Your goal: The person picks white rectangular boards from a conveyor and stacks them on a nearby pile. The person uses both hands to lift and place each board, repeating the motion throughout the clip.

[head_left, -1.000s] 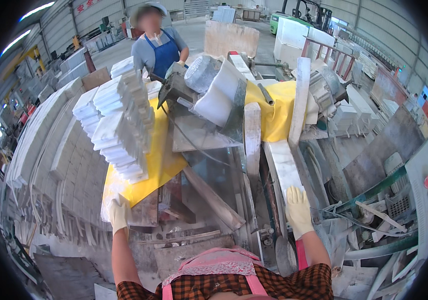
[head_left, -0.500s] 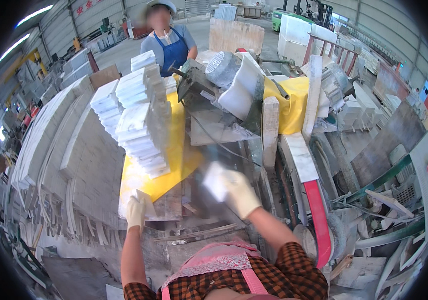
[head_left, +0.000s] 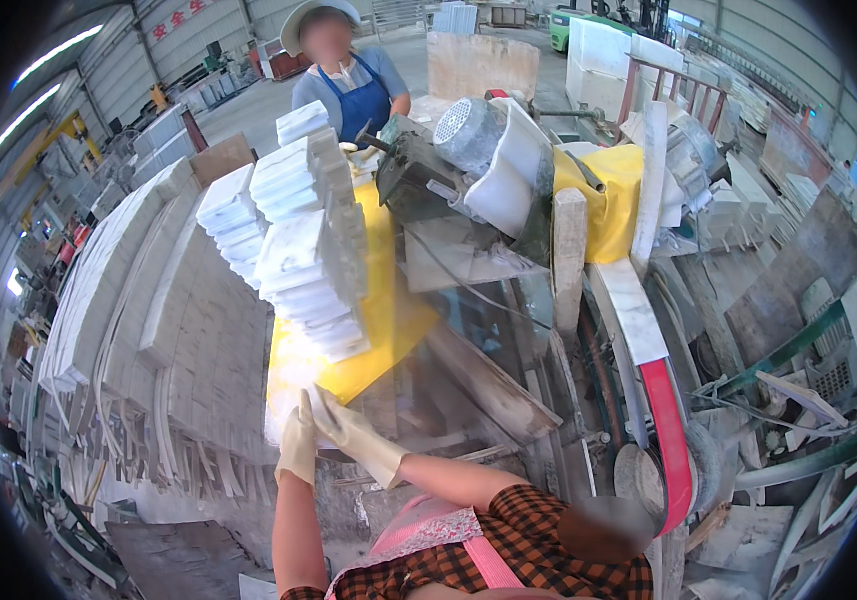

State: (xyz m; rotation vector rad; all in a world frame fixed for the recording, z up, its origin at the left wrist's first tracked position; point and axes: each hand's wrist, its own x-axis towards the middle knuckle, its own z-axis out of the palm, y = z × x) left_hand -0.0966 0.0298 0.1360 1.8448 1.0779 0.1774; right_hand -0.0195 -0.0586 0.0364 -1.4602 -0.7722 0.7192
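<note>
Both gloved hands meet at the near edge of the yellow table point(head_left: 388, 330), close in front of the person. The left hand point(head_left: 298, 445) points its fingers up against a pale slab point(head_left: 293, 395) lying at that edge; how firmly it grips cannot be told. The right hand point(head_left: 353, 430) reaches across, fingers stretched flat on the same slab, touching the left. Just beyond stands a stack of white tiles point(head_left: 298, 250). Behind it sits a saw motor point(head_left: 468, 135), and a co-worker in a blue apron point(head_left: 353, 95) stands at the far end.
</note>
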